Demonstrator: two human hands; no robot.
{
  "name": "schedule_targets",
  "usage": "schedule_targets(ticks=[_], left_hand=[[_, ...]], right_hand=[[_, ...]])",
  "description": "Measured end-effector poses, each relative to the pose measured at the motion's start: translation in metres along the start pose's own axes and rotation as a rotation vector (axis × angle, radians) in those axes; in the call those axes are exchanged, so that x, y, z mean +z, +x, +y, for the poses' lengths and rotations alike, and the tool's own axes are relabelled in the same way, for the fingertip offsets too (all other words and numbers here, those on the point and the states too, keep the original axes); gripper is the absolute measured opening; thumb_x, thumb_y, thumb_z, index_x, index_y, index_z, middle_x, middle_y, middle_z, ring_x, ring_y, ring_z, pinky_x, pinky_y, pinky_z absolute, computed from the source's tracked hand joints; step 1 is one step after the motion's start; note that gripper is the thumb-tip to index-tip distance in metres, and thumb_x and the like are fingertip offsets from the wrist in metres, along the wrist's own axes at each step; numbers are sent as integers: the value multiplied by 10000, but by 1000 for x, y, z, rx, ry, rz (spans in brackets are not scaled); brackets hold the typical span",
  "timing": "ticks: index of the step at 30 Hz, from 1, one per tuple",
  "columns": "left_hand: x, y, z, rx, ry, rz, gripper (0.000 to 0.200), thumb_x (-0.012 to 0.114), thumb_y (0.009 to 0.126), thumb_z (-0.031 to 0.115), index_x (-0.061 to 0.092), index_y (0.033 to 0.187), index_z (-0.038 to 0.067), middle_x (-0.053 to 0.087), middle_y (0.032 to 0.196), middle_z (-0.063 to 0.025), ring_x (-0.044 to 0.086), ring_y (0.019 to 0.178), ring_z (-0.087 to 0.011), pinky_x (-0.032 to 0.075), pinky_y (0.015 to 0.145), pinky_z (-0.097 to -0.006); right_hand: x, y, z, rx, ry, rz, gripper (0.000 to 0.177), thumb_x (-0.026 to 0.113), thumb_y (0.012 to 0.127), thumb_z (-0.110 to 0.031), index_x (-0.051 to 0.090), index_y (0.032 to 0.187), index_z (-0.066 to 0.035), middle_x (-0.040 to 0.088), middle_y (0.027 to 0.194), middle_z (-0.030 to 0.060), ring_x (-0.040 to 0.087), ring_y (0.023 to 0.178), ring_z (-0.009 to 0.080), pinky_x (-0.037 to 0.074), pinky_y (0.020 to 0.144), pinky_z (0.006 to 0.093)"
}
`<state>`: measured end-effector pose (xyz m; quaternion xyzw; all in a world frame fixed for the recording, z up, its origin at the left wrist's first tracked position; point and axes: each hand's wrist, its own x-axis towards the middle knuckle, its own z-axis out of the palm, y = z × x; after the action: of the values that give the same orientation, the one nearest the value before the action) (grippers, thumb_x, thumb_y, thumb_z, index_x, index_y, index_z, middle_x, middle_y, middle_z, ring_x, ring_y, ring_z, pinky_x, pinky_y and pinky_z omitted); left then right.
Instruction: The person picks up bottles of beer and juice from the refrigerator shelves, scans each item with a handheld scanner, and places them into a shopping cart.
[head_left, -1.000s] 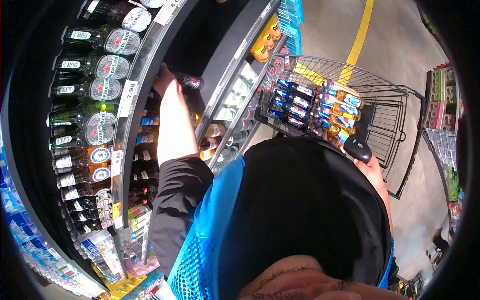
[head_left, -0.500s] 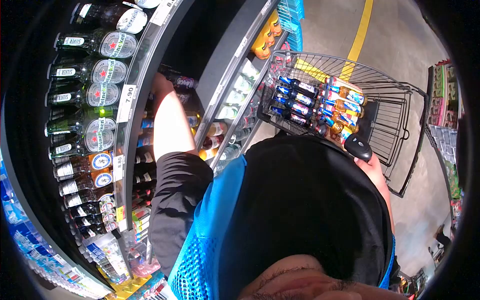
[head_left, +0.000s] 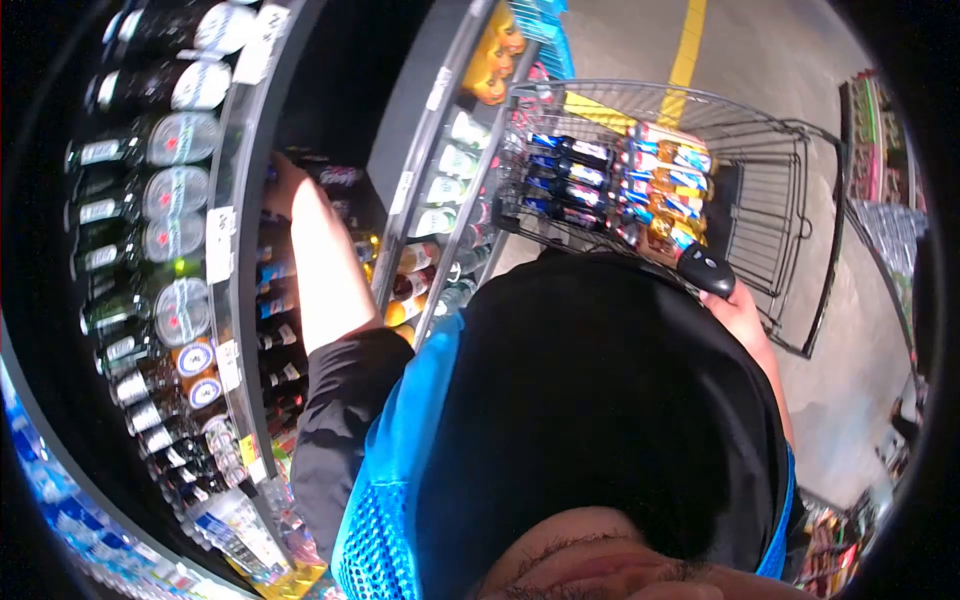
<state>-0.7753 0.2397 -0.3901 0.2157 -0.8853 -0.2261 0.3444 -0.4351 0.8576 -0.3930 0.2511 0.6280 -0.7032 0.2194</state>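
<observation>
My left hand (head_left: 287, 188) reaches into a dark shelf among bottles. Its fingers are mostly lost in shadow, so their grip does not show. Close by stand dark bottles (head_left: 338, 175) with purple-white labels, and bottles with blue labels lower along the same shelf. On the other side, my right hand (head_left: 737, 308) is closed around a black rounded grip (head_left: 706, 270) at the near side of a wire shopping cart (head_left: 770, 185). Inside the cart are several dark bottles with blue caps (head_left: 572, 180) and, beside them, several amber bottles with blue-and-red labels (head_left: 672, 185).
Green bottles (head_left: 180, 210) with round labels line the shelf at left, behind a price rail (head_left: 222, 240). Another shelf ahead holds yellow packs (head_left: 493, 60) and drinks. Grey floor with a yellow line (head_left: 686, 45) lies beyond the cart; stocked shelves (head_left: 880, 170) stand far right.
The whole view has shifted, so the cart and shelves appear farther left and slightly higher. My left hand remains inside the shelf, a little farther left in view. My right hand stays on the grip.
</observation>
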Motion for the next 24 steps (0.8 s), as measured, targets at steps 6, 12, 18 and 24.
schedule_targets(ticks=[6,12,18,24], left_hand=[[-4,-160,94,252,-121,-137,892,686,794,110,127,1460,-90,171,1509,-285,167,1419,-381,135,1186,-458],[74,-303,111,582,-357,-951,661,716,757,134,433,1332,-27,522,1260,-216,503,1176,-342,387,1029,-427],[274,-405,-15,-291,-190,-1475,521,676,805,114,494,1285,25,636,1091,-138,607,992,-289,495,876,-345],[353,-429,-71,-68,-67,-1918,231,544,866,143,658,1039,40,686,1006,-139,662,857,-335,534,747,-447]], right_hand=[[-18,3,23,28,-27,43,269,630,872,-58,591,1136,-27,627,1010,-23,543,943,87,430,871,257],[-45,22,86,188,-70,222,168,659,882,-127,615,1017,-36,639,832,-24,582,733,69,451,639,228],[-56,37,140,219,38,391,173,645,898,-120,609,1045,-35,638,855,2,623,721,105,490,624,261],[-58,34,145,261,83,419,248,652,892,-125,590,1100,-5,659,900,37,651,716,137,511,640,285]])
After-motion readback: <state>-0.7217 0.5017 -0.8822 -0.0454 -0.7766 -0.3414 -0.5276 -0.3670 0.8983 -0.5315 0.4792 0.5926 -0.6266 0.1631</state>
